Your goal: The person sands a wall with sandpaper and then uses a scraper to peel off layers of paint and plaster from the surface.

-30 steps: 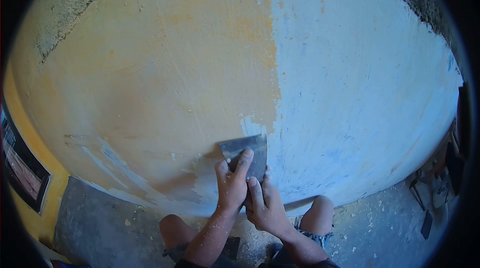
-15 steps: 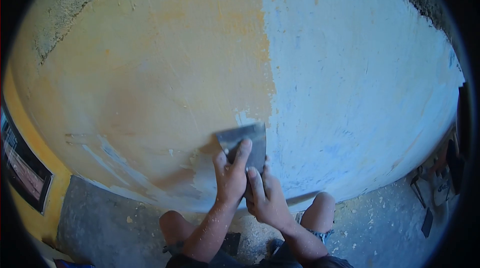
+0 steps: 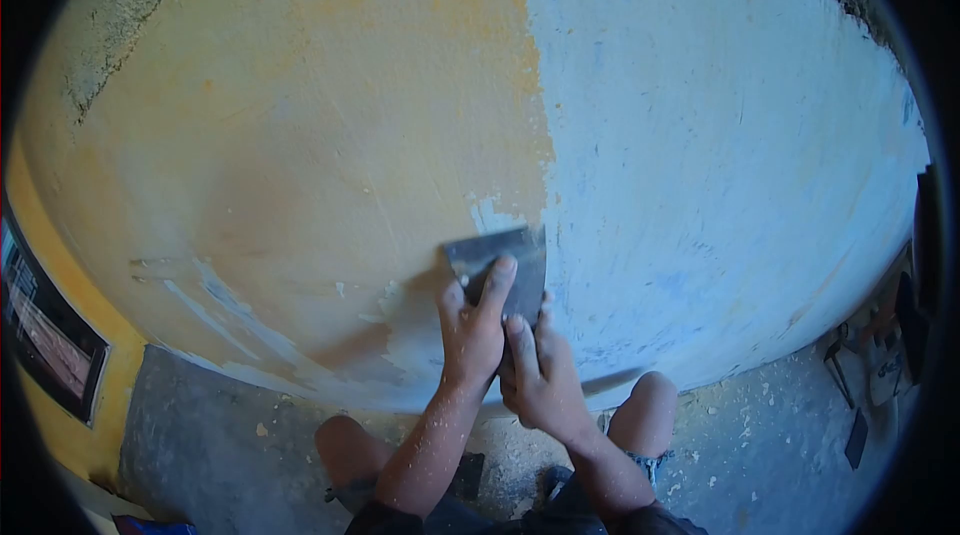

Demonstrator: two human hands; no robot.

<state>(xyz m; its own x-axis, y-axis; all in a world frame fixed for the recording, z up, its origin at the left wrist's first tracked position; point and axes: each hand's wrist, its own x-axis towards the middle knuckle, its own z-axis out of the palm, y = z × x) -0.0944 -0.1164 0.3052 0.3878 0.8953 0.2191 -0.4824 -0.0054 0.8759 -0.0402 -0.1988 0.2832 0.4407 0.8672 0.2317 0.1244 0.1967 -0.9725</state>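
Note:
A wide metal scraper (image 3: 525, 260) presses its edge against a wall with yellowish paint (image 3: 330, 135) on the left and a scraped pale-blue surface (image 3: 700, 155) on the right. My left hand (image 3: 475, 335) grips the scraper, its thumb laid along the blade. Just below and to the right, my right hand (image 3: 540, 375) is closed around the lower part of the tool; the handle is mostly hidden by my fingers. The blade meets the wall just below a small pale bared patch (image 3: 490, 215), near the ragged paint boundary.
Grey concrete floor (image 3: 230, 445) runs along the wall's base, speckled with paint flakes. My bent knees (image 3: 645, 415) flank my arms. A dark-framed window or panel (image 3: 60, 335) stands at the left in a yellow wall. Tools and dark objects (image 3: 880, 365) lie at the far right.
Both hands and the scraper have shifted slightly up and to the right along the wall. Both hands keep their hold. The camera view has moved a little.

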